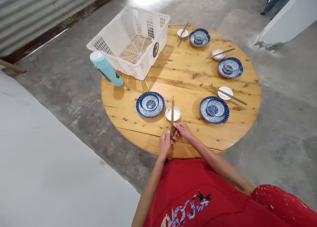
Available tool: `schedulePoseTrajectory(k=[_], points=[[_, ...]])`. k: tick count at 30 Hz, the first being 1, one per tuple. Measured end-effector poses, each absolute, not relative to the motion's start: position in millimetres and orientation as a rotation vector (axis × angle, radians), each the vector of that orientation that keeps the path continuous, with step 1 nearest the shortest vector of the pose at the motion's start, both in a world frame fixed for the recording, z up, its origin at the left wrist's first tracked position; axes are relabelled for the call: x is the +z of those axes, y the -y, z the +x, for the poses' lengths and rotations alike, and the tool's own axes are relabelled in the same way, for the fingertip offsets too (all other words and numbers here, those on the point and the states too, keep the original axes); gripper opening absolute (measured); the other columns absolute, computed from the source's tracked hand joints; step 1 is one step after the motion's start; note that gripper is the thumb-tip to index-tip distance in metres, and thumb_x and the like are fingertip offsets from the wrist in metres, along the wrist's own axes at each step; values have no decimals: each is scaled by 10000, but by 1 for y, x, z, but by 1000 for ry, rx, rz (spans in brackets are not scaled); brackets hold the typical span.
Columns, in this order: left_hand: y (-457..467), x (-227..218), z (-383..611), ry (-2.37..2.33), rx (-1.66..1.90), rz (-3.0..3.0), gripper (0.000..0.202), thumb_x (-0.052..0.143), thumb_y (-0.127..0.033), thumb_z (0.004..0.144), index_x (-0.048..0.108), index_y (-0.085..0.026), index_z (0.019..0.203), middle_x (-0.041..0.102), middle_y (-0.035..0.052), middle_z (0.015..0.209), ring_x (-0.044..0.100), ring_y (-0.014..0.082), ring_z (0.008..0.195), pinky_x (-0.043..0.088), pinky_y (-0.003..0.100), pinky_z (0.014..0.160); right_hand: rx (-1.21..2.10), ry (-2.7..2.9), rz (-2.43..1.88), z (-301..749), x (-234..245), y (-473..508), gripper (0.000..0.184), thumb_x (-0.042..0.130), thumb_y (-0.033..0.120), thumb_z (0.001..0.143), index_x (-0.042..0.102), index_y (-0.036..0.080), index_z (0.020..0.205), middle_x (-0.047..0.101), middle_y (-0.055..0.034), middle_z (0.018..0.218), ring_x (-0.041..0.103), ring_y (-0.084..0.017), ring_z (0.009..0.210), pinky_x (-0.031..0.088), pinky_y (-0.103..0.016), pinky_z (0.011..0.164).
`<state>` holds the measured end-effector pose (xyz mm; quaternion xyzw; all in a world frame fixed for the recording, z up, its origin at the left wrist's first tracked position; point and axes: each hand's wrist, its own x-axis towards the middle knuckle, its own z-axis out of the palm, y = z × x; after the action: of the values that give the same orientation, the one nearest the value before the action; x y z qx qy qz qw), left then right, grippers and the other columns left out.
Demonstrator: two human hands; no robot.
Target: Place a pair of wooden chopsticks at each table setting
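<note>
Both my hands meet at the near edge of a round wooden table (183,75). My left hand (165,143) and my right hand (182,130) pinch the near end of a pair of brown chopsticks (172,113). The chopsticks lie across a small white saucer (173,114) and point away from me. Left of the saucer stands a blue patterned plate with a bowl on it (150,104). A second blue plate with a bowl (214,109) is to the right.
A white plastic basket (128,42) sits at the table's far left, a teal flask (106,69) beside it. Two more blue plate-and-bowl sets (230,67) (199,37), each with a saucer and chopsticks, ring the far side. Concrete floor surrounds the table.
</note>
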<state>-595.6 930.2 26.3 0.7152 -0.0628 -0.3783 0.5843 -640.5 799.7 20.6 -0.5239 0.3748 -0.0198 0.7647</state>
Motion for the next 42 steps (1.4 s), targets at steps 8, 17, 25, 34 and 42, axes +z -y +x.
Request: schedulePoseTrajectory(k=[8, 17, 25, 34, 42], points=[[-974, 21, -581, 3, -743, 1716, 514, 449, -662, 850, 567, -162, 872, 634, 5, 675, 437, 71, 419, 312, 198, 413, -192, -949, -1076, -682, 18, -794, 484, 716, 614, 672, 653, 138, 726, 653, -30, 643, 520, -65, 436, 358, -172, 390], [-1010, 15, -579, 124, -739, 1784, 431, 453, -588, 878, 552, -170, 842, 607, -14, 653, 436, 74, 422, 334, 196, 408, -382, -1111, -1086, -729, 12, -816, 445, 712, 595, 651, 639, 159, 704, 628, -25, 627, 496, -82, 416, 352, -194, 357], [-1022, 14, -575, 164, -813, 1712, 377, 484, -537, 850, 556, -168, 874, 592, -32, 652, 461, 71, 409, 363, 186, 386, -523, -1262, -1132, -761, 0, -835, 403, 645, 579, 683, 624, 179, 728, 594, -6, 553, 455, -101, 368, 358, -226, 320], [-1026, 10, -574, 238, -855, 1704, 289, 483, -452, 830, 555, -173, 854, 595, -30, 648, 504, 77, 425, 388, 183, 388, -617, -1233, -1125, -761, 0, -842, 411, 632, 583, 702, 596, 174, 715, 546, 36, 507, 434, -83, 346, 347, -201, 313], [-1029, 6, -574, 269, -879, 1658, 298, 478, -471, 814, 538, -180, 838, 590, -33, 635, 521, 82, 424, 390, 184, 377, -584, -1284, -1197, -773, -13, -855, 422, 626, 579, 714, 610, 158, 704, 540, 36, 504, 467, -83, 353, 375, -187, 323]])
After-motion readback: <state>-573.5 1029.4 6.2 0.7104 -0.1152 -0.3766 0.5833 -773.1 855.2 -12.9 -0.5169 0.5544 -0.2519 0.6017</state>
